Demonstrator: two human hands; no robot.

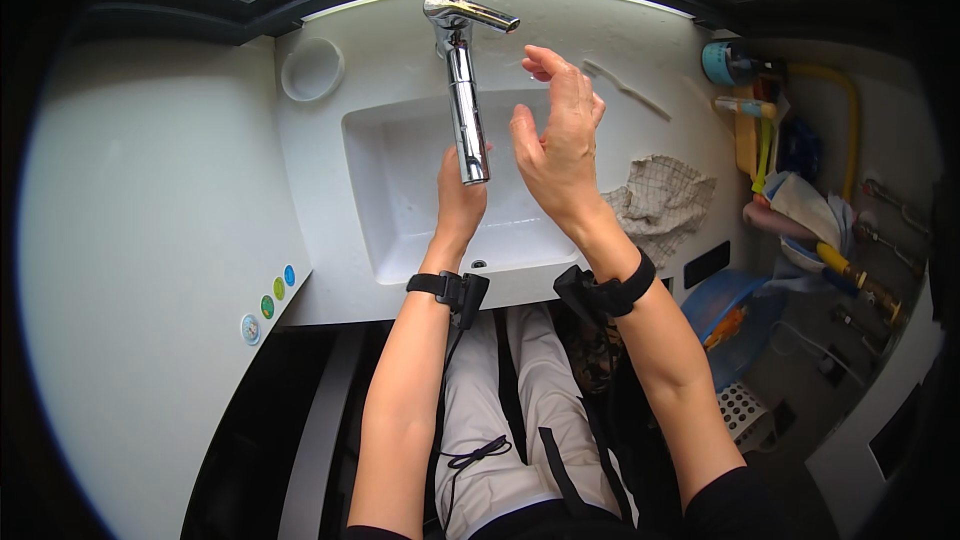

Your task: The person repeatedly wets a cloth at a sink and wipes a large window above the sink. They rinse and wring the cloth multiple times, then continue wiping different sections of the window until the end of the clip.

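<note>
A chrome faucet (466,112) reaches out over a white rectangular sink (517,251). My left hand (461,191) is over the basin beneath the spout end, its fingers partly hidden behind the spout, so what it holds cannot be seen. To the right of the faucet, my right hand (562,135) is raised with thumb and fingers apart and nothing in it; its skin looks wet. A crumpled checked cloth (664,199) lies on the counter, right of the basin and beside my right wrist. Each wrist wears a black strap with a small device.
A round white dish (313,70) stands at the back left corner. Behind my right hand lies a thin pale stick-like item (630,91). Farther right are a bottle with a blue label (724,64), a yellow hose (853,135), a blue basin (724,315) and pipe valves.
</note>
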